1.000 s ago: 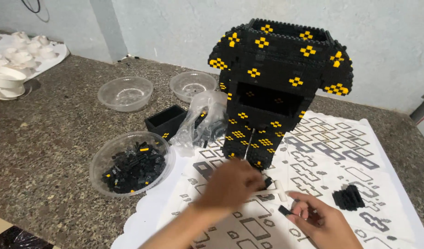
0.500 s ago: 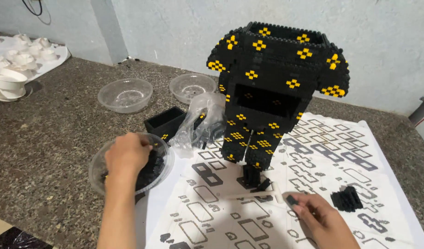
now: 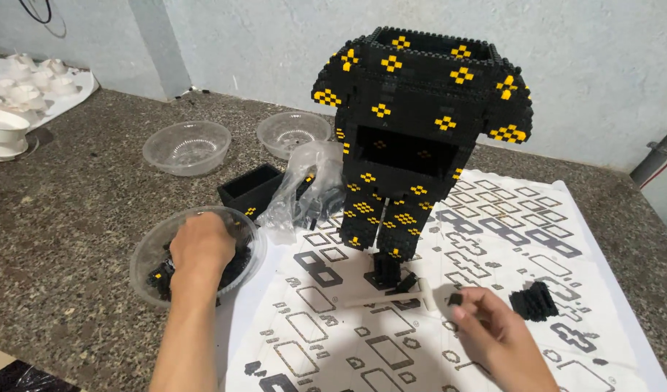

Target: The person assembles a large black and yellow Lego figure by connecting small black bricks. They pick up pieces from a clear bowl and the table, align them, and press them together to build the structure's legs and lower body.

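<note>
Head view. A tall model built of small black bricks (image 3: 419,138), studded with yellow four-dot motifs, stands upright on a white printed sheet (image 3: 493,290) near the middle of the scene; it has a hollow, open-topped upper block with two flared shoulders, a rectangular opening in its front, and a narrower lower body resting on a short black foot. The left hand (image 3: 201,247) reaches down into a clear plastic bowl (image 3: 146,255) of loose black and yellow bricks at the sheet's left edge, fingers curled into the pile; whether they grip a brick cannot be told, since the back of the hand hides them. The right hand (image 3: 493,330), low on the sheet just right of the model's foot, pinches a small black brick (image 3: 455,298) at its fingertips. A pale, thin T-shaped tool (image 3: 395,297) lies on the sheet just beside that hand; contact cannot be made out. A cluster of black bricks (image 3: 534,300) sits nearby to the right. Behind the bowl lie a black open box (image 3: 252,190) and a crumpled clear bag (image 3: 304,190) whose contents are indistinct. Two further clear bowls (image 3: 187,147) stand farther back. The surface is a speckled grey-brown stone counter (image 3: 72,218) against a pale blue-grey wall (image 3: 261,43); white cups (image 3: 14,109) at the far left are partly cut off.
</note>
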